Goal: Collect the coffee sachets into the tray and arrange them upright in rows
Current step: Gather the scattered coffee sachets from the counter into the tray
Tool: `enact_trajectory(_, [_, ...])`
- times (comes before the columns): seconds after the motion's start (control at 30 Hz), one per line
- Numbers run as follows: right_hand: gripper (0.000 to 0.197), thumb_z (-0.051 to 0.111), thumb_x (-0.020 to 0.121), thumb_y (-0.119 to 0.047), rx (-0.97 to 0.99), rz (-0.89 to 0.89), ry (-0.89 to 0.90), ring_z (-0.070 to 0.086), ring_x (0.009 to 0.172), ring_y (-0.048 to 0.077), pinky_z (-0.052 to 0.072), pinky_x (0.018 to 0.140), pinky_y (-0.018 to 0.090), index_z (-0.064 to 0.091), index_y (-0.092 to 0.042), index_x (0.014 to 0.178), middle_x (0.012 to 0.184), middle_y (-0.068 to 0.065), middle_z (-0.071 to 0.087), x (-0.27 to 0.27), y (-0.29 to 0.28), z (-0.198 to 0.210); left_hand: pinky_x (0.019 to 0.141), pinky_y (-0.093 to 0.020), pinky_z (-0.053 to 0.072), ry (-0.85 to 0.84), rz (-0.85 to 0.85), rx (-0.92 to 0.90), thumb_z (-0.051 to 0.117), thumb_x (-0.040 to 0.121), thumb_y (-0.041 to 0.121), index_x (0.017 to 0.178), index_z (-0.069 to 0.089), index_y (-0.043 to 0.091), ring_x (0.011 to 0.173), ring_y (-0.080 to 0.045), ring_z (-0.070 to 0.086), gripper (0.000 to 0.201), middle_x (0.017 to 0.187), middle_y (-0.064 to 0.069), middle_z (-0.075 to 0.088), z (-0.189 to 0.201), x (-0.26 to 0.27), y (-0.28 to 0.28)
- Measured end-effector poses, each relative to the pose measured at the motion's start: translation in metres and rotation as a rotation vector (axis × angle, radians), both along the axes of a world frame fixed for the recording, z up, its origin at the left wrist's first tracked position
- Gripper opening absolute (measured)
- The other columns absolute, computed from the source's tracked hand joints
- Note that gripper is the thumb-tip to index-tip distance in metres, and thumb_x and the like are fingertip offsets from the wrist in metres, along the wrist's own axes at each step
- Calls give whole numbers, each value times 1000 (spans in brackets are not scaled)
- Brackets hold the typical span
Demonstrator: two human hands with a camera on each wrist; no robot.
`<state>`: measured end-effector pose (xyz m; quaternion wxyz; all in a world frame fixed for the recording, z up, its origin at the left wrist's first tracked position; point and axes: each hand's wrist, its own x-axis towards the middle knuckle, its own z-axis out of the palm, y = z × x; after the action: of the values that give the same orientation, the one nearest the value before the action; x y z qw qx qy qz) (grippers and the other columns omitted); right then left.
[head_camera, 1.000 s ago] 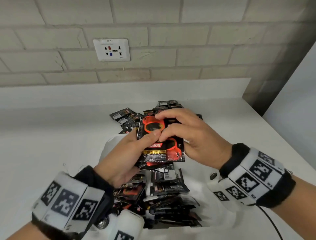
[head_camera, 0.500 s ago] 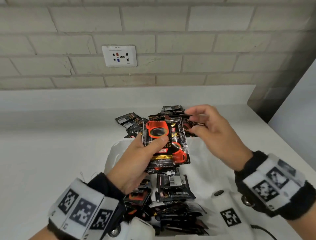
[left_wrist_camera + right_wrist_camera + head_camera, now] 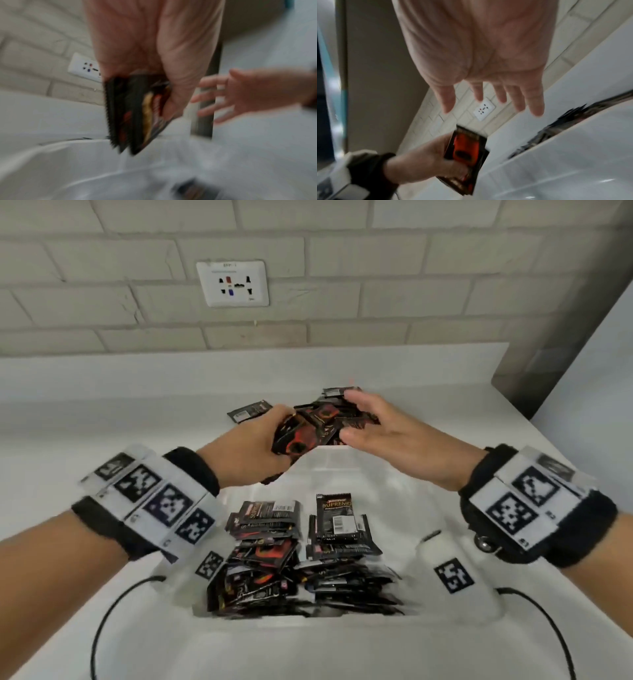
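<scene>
White counter (image 3: 102,422) under brick wall, left hand (image 3: 253,443) gripped sachet stack (image 3: 296,436), right hand (image 3: 387,433) spread, empty, loose sachets (image 3: 339,409) at twelve o'clock of tray (image 3: 394,484).

Black-and-red coffee sachets (image 3: 263,539) stand roughly upright in two rows inside the white tray (image 3: 394,474); more sachets (image 3: 342,419) lie heaped on the bench beyond its far rim.

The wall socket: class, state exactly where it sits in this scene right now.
In the head view the wall socket is on the brick wall, left of centre, above the counter and beyond both hands.
</scene>
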<state>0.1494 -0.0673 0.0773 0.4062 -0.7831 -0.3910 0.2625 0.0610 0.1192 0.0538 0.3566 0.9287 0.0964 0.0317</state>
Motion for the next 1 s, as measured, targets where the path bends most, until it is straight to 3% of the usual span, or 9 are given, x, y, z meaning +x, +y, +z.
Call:
enact_trajectory(0.07, [52,47,93,-34,-239,117,-111,37,123,3,31,96,16,29,-23,141,145,-4,33,5,-1,-9,68,-6,42,204,-98,341,57,90,16,123,46,21,78,-6,54,35,107,1,62,-15,6,10])
enact_trajectory(0.2, [53,39,95,-46,-719,377,-208,35,131,13,25,101,21,29,-24,142,148,-2,32,7,3,-38,96,-29,39,550,-233,683,55,89,21,130,42,24,114,-18,52,43,126,3,54,-50,4,5])
enact_trajectory(0.27, [60,36,94,-50,-751,423,-216,27,137,18,21,112,30,22,-21,146,151,1,26,3,13,-53,97,-32,40,688,-226,632,63,81,18,135,33,28,119,-20,47,62,131,3,45,-58,5,1])
enact_trajectory(0.33, [63,32,94,-52,-744,449,-209,24,139,21,19,114,37,20,-20,147,152,2,25,2,22,-62,87,-30,44,807,-215,531,65,75,13,135,27,33,115,-17,45,74,133,3,38,-56,8,2])
enact_trajectory(0.5, [57,29,96,-50,-833,540,-164,32,134,19,22,109,32,31,-19,143,148,2,33,-2,32,-62,90,-30,46,1058,-256,195,61,57,11,125,39,34,118,-21,42,75,130,-3,42,-35,5,8])
enact_trajectory(0.6, [58,35,94,-51,-844,589,-198,36,131,19,26,110,32,34,-19,142,147,1,36,-4,32,-62,80,-17,44,1097,-300,117,65,61,21,121,41,35,112,-16,45,66,125,0,44,-28,-5,8])
enact_trajectory(0.7, [64,42,90,-56,-870,611,-233,35,132,19,28,110,36,31,-22,143,148,1,33,-5,30,-66,100,-28,40,1055,-316,210,64,69,43,118,39,46,120,-17,41,55,129,7,36,-33,-13,11])
enact_trajectory(0.87, [68,41,89,-58,-910,627,-284,33,133,24,29,107,37,24,-25,145,148,5,26,-8,27,-67,108,-33,30,944,-338,362,65,74,55,141,22,41,126,-15,36,81,135,11,30,-42,-24,11])
enact_trajectory(1.0, [64,39,91,-54,-820,554,-297,34,132,25,29,109,38,27,-21,144,147,8,29,-3,26,-64,111,-35,28,861,-312,336,60,58,63,145,15,36,127,-13,33,101,136,11,30,-43,-26,16])
